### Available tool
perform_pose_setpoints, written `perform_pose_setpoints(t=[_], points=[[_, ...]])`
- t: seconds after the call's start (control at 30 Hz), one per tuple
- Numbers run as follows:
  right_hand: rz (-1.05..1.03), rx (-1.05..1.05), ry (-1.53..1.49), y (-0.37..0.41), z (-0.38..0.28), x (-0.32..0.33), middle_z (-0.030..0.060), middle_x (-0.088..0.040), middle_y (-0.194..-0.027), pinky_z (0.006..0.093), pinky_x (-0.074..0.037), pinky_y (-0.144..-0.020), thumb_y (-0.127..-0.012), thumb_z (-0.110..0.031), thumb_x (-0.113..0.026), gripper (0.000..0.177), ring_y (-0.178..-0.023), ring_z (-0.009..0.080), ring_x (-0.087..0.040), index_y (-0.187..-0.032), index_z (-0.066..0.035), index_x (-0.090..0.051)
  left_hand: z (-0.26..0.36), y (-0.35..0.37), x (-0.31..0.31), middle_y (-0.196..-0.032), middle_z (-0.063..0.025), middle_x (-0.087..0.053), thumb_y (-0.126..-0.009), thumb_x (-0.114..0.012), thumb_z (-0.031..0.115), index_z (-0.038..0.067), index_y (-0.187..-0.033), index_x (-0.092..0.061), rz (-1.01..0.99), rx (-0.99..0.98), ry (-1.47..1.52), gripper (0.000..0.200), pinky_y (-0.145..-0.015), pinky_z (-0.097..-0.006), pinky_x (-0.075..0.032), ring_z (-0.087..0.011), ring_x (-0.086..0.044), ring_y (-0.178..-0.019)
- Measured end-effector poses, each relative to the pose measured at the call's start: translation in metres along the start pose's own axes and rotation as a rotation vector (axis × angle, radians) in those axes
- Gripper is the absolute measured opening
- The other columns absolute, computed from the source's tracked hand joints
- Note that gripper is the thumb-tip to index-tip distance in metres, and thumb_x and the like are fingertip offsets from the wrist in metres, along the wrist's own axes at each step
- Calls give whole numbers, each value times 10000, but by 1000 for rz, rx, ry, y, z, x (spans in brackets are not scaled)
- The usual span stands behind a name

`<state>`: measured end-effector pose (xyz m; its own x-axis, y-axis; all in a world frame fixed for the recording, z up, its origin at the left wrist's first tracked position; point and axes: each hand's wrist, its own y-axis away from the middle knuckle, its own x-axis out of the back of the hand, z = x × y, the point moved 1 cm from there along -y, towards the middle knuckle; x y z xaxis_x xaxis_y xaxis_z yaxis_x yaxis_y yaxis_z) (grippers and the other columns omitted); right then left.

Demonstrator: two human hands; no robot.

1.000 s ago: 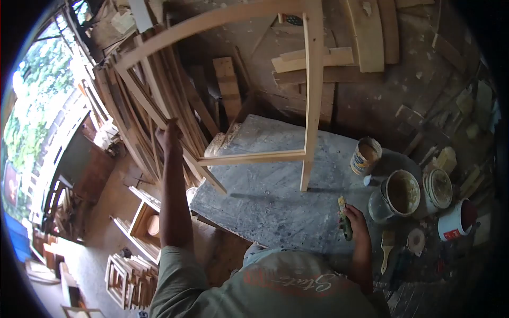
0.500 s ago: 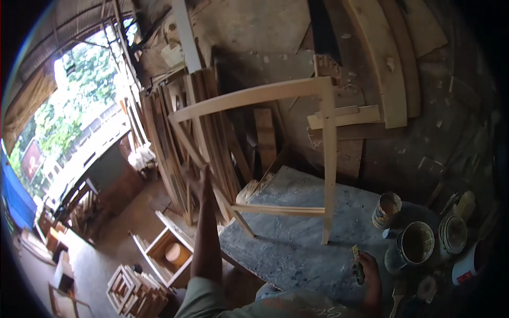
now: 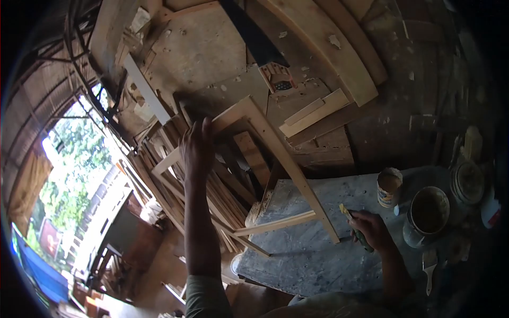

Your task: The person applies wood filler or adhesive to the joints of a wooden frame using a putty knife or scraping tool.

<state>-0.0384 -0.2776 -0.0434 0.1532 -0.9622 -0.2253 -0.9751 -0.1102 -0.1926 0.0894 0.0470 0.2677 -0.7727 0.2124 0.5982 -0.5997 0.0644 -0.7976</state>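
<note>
A bare wooden frame (image 3: 289,164) with legs and a lower crossbar stands tilted on the dark workbench (image 3: 275,275). My left hand (image 3: 199,146) is raised, its fingers curled over the frame's top rail. Part of that rail is hidden behind the hand. To the right of the frame, my right hand (image 3: 371,228) grips a putty knife (image 3: 363,241) with a green handle. Yellowish material shows on the knife's blade, which points up and left, apart from the frame.
On the bench's right side are a small can (image 3: 389,188), a larger bucket (image 3: 429,209), a stack of lids (image 3: 467,183) and a paintbrush (image 3: 429,270). Wood strips (image 3: 222,196) lean behind the frame. A handsaw (image 3: 254,37) hangs above beside curved boards (image 3: 328,47).
My left hand has gone from the frame's side piece up to its top rail. The frame now leans differently. My right hand has risen with the putty knife, and the view has turned.
</note>
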Motion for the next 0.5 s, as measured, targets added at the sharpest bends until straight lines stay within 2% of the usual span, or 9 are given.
perform_pose_setpoints(t=[0.03, 0.07, 0.13, 0.27, 0.37, 0.5], points=[[-20, 115, 42, -8, -13, -5, 76, -615, -937, 272, -514, -591, -957, -111, -565, 297, -703, 127, -612, -1199, 58, -596, -2, 2, -6, -969, -230, -655, -1011, -382, 388, 30, -1021, -640, 30, -23, -20, 441, -908, -474, -422, -405, -591, -1002], [-41, 230, 89, -17, -30, -10, 71, -607, -949, 265, -509, -589, -963, -100, -554, 284, -706, 121, -606, -1192, 64, -594, -5, 8, -11, -862, -204, -649, -1021, -340, 349, 30, -927, -634, 237, -134, -69, 444, -811, -469, -434, -386, -599, -915], [-51, 403, 216, -29, -81, -22, 70, -600, -960, 249, -485, -584, -965, -65, -549, 270, -696, 108, -590, -1207, 43, -599, 0, 25, 3, -782, -201, -612, -1022, -329, 331, 23, -834, -602, 281, -107, -56, 453, -760, -473, -420, -386, -583, -836], [-11, 1000, 347, -64, -158, -60, 94, -609, -963, 272, -481, -694, -912, -48, -634, 356, -836, 137, -598, -1267, -45, -608, 9, 51, 25, -667, -187, -522, -1017, -330, 294, 13, -690, -517, 418, -41, -11, 471, -682, -478, -382, -381, -524, -700], [-29, 1032, 327, -82, -183, -85, 91, -618, -1021, 312, -536, -798, -876, -41, -683, 405, -959, 182, -617, -1271, -106, -623, 14, 65, 37, -640, -175, -492, -1010, -343, 273, 3, -668, -501, 469, -37, 22, 464, -660, -472, -375, -375, -502, -668], [-119, 1015, 235, -93, -190, -105, 83, -597, -1022, 297, -550, -803, -859, -27, -694, 444, -952, 169, -618, -1283, -142, -623, 16, 75, 46, -620, -161, -464, -993, -354, 224, 0, -646, -465, 508, -32, 8, 427, -630, -451, -360, -345, -481, -637]])
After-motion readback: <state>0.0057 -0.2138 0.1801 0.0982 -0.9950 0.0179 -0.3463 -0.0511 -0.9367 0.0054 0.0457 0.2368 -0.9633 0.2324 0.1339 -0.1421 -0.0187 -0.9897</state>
